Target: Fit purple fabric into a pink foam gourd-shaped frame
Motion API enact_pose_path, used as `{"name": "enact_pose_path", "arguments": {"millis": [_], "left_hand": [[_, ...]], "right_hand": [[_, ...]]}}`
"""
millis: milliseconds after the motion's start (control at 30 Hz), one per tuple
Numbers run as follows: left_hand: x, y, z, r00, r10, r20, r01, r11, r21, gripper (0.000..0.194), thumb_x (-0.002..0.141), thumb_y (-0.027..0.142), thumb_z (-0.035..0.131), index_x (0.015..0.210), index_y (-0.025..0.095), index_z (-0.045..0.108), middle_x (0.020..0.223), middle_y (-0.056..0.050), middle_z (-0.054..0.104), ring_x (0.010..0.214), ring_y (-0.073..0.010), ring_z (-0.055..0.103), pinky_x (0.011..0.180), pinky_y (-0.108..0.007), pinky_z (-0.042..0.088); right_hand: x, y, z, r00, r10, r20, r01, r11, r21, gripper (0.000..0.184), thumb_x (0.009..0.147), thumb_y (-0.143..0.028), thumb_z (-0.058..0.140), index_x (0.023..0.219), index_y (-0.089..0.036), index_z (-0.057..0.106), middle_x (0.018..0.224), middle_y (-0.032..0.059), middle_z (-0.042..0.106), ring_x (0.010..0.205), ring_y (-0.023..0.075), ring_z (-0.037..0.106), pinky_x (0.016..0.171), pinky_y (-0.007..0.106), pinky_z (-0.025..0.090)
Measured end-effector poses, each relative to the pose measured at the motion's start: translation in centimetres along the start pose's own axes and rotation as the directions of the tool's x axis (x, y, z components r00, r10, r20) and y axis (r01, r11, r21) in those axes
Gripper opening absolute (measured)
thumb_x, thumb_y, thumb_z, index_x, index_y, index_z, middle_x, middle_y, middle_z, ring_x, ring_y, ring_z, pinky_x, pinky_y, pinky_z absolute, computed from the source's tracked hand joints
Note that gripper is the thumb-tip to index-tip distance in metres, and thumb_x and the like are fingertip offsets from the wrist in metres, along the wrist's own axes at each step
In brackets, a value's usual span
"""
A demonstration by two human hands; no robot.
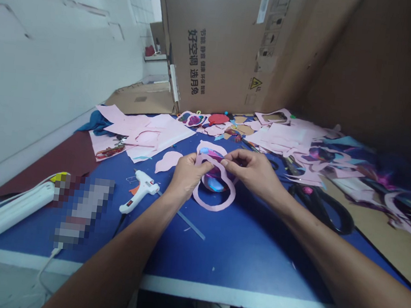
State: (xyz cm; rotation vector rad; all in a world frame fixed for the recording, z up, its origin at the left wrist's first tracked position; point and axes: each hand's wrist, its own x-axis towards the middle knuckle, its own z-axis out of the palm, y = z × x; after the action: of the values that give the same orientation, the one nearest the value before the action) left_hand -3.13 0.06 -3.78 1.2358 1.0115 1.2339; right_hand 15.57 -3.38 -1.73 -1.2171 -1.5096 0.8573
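Observation:
My left hand [187,174] and my right hand [251,171] meet over a pink paper cut-out [213,189], a looped outline with a shiny purple and blue piece [213,180] inside it. Both hands pinch the upper part of the pink outline just above the blue table [239,247]. The fingers of each hand are curled and closed on the paper. A white hot glue gun [140,192] lies on the table a little to the left of my left hand.
Black scissors [324,204] lie right of my right hand. Several pink paper sheets and scraps [148,135] cover the far side of the table. A large cardboard box [225,42] stands behind. A white power strip [13,211] lies at the near left.

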Motion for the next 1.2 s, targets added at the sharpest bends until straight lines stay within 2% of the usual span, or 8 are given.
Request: {"name": "enact_pose_path", "arguments": {"millis": [367,700,1000,1200], "left_hand": [[-0.12,-0.21,0.01,0.999,0.002,0.045,-0.004,0.999,0.039,0.019,0.069,0.030,0.088,0.082,0.017,0.081,0.079,-0.003,0.078,0.068,-0.0154,0.065,0.065,-0.027,0.051],[-0.21,-0.20,0.05,0.998,-0.007,0.055,0.005,0.999,0.032,0.015,0.071,0.027,0.085,0.082,0.018,0.081,0.082,-0.004,0.080,0.069,-0.0162,0.068,0.068,-0.028,0.054],[-0.03,-0.57,-0.03,0.998,-0.009,0.060,0.008,1.000,0.019,0.018,0.074,0.034,0.084,0.076,0.018,0.076,0.075,-0.002,0.075,0.064,-0.0145,0.063,0.063,-0.026,0.051],[-0.12,-0.45,0.08,0.999,-0.016,0.051,0.015,1.000,0.015,0.017,0.073,0.034,0.084,0.077,0.018,0.077,0.076,-0.002,0.075,0.065,-0.0148,0.063,0.063,-0.026,0.050]], "right_hand": [[-0.08,-0.38,0.29,0.999,0.032,0.004,-0.032,0.999,0.035,0.045,0.081,-0.063,0.085,0.082,-0.020,0.071,0.070,0.0022,0.067,0.059,0.0173,0.060,0.052,0.031,0.051],[-0.13,-0.09,0.33,0.999,0.024,-0.026,-0.024,1.000,0.008,0.037,0.088,-0.057,0.079,0.081,-0.021,0.068,0.067,0.0022,0.068,0.056,0.0180,0.062,0.050,0.030,0.051],[0.01,-0.15,0.16,0.998,-0.040,-0.047,0.036,0.996,-0.086,0.033,0.088,-0.052,0.075,0.078,-0.020,0.069,0.067,0.0018,0.066,0.058,0.0155,0.054,0.053,0.029,0.042],[-0.13,-0.38,0.12,0.998,-0.039,-0.050,0.035,0.996,-0.082,0.037,0.089,-0.055,0.078,0.079,-0.021,0.071,0.070,0.0028,0.069,0.061,0.0164,0.055,0.057,0.030,0.044]]}}
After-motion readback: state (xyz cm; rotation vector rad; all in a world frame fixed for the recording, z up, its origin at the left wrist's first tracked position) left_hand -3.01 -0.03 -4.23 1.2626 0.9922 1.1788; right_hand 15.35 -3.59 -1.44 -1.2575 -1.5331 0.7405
